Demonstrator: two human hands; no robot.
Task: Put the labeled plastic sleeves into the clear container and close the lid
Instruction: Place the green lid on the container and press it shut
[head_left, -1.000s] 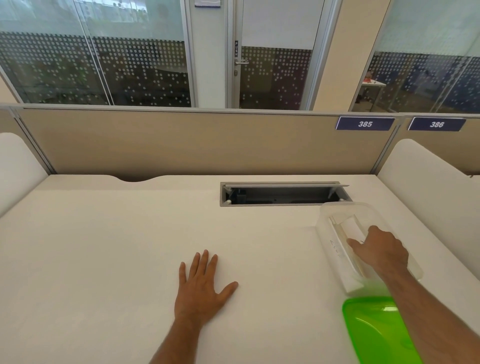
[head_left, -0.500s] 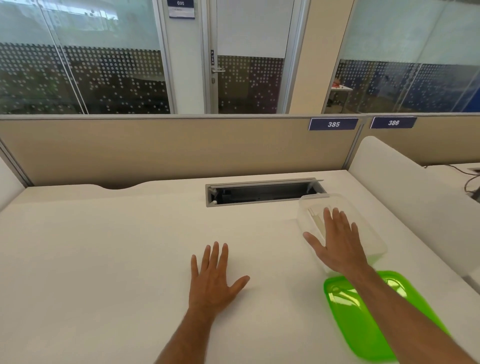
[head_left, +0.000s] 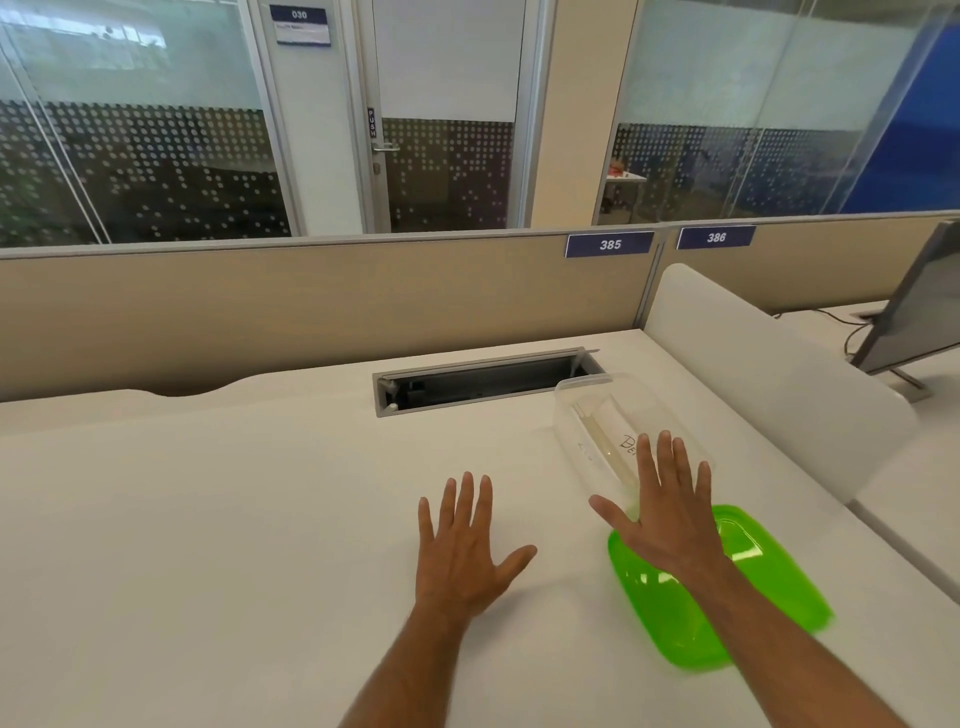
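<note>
A clear plastic container (head_left: 574, 410) stands on the white desk at the right, with labeled plastic sleeves (head_left: 608, 441) lying inside it; handwriting shows on one. A green translucent lid (head_left: 758, 582) lies flat on the desk just in front of the container. My right hand (head_left: 662, 512) hovers with straight, spread fingers over the container's near edge and the lid's far end, holding nothing. My left hand (head_left: 465, 545) rests flat on the desk (head_left: 208, 519), fingers spread, left of the lid.
A cable slot (head_left: 483, 382) with an open flap is cut into the desk behind the container. A beige partition (head_left: 311, 306) closes the back, and a white divider (head_left: 769, 374) bounds the right side. A monitor (head_left: 919, 306) stands on the neighbouring desk.
My right hand came out of the container, opened flat, and drew back toward the green lid. The camera view shifted right. My left hand stayed flat on the desk.
</note>
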